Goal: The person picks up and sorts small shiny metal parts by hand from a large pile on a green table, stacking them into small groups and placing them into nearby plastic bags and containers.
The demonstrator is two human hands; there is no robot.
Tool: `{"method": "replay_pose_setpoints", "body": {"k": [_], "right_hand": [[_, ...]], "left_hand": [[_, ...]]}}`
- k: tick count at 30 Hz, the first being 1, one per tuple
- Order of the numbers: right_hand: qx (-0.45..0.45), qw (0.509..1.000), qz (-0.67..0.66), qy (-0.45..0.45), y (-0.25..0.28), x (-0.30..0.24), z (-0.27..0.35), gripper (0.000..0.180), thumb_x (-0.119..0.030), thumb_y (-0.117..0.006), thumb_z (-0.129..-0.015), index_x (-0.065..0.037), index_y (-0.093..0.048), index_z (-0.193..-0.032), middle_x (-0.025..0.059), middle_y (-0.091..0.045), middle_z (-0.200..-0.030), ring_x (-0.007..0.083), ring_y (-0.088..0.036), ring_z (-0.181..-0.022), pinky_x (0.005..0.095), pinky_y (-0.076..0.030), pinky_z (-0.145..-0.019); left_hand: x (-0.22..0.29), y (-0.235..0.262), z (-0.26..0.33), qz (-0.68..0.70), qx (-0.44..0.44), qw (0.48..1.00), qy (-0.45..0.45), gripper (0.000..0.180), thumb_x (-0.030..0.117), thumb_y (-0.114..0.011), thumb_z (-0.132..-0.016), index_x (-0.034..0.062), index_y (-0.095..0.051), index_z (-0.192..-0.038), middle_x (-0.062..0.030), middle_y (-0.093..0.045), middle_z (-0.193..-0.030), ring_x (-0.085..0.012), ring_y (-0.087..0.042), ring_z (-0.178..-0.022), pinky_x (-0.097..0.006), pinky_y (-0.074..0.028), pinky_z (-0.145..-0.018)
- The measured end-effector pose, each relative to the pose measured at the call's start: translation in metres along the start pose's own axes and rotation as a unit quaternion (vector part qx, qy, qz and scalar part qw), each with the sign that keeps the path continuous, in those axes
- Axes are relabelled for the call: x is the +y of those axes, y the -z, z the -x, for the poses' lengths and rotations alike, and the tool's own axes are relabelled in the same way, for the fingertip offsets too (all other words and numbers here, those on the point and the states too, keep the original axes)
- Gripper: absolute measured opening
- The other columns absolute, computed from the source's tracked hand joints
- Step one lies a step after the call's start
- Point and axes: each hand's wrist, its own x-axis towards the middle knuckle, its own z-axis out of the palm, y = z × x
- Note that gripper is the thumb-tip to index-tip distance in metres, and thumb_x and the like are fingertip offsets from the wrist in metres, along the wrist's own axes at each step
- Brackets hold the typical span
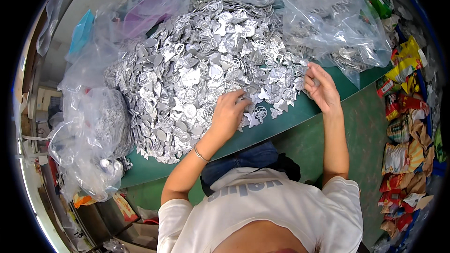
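Observation:
A big heap of small silver metal charms (191,78), some round, some star-shaped or openwork, covers much of the green table (300,112). My left hand (228,113) rests at the heap's near edge, its fingers bent together down among the charms. What lies between those fingertips is hidden. At the right end of the heap, my right hand (323,89) is raised with fingers curled and fingertips pinched together, close to the outermost charms. Whatever small piece it may pinch is too small to name. A star-shaped charm (251,120) lies just right of my left hand.
Clear plastic bags with silver pieces stand at the left (110,117) and back right (328,14). Behind the heap are a purple scoop-like container (150,9) and a blue one (81,32). Colourful packages (403,157) line the right side, beyond the green floor (363,131).

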Motion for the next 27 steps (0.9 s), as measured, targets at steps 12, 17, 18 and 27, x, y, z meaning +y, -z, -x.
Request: {"method": "replay_pose_setpoints", "body": {"k": [12, 17, 18, 27], "right_hand": [[0.127, 0.626, 0.734, 0.233, -0.001, -0.009, -0.003, 0.021, -0.021, -0.069, -0.074, -0.003, -0.065, -0.085, 0.0112, -0.060, -0.082, 0.0329, -0.060, -0.076, 0.0408, -0.045, -0.063], [0.088, 0.509, 0.844, 0.147, -0.014, 0.003, 0.005, 0.031, -0.023, -0.076, -0.065, -0.005, -0.062, -0.086, 0.0103, -0.057, -0.093, 0.0325, -0.061, -0.074, 0.0416, -0.047, -0.062], [0.076, 0.514, 0.837, 0.171, -0.013, 0.006, 0.005, 0.032, -0.022, -0.077, -0.064, -0.004, -0.061, -0.085, 0.0107, -0.057, -0.093, 0.0326, -0.061, -0.073, 0.0414, -0.047, -0.061], [0.137, 0.898, 0.395, 0.134, 0.011, -0.013, 0.009, 0.017, -0.008, -0.064, -0.077, -0.003, -0.057, -0.092, -0.0014, -0.054, -0.072, 0.0086, -0.048, -0.060, 0.0203, -0.037, -0.051]], "left_hand": [[0.024, -0.006, -0.035, -0.026, 0.034, 0.999, 0.015, 0.030, -0.001, -0.059, -0.072, 0.0025, -0.058, -0.101, -0.0129, -0.053, -0.109, -0.0310, -0.050, -0.101, -0.039, -0.038, -0.084], [0.024, -0.039, -0.073, -0.038, 0.006, 0.999, -0.003, 0.034, 0.010, -0.063, -0.076, 0.0027, -0.055, -0.109, -0.0115, -0.052, -0.111, -0.0271, -0.049, -0.104, -0.038, -0.037, -0.084], [0.024, -0.047, -0.078, -0.054, -0.001, 0.998, -0.012, 0.034, 0.014, -0.064, -0.076, 0.0024, -0.055, -0.107, -0.0104, -0.052, -0.106, -0.0260, -0.048, -0.101, -0.040, -0.035, -0.084], [0.013, -0.043, -0.082, -0.091, -0.074, 0.991, -0.065, 0.025, 0.003, -0.060, -0.073, 0.0044, -0.058, -0.098, -0.0077, -0.052, -0.091, -0.0252, -0.049, -0.095, -0.044, -0.034, -0.080]]}}
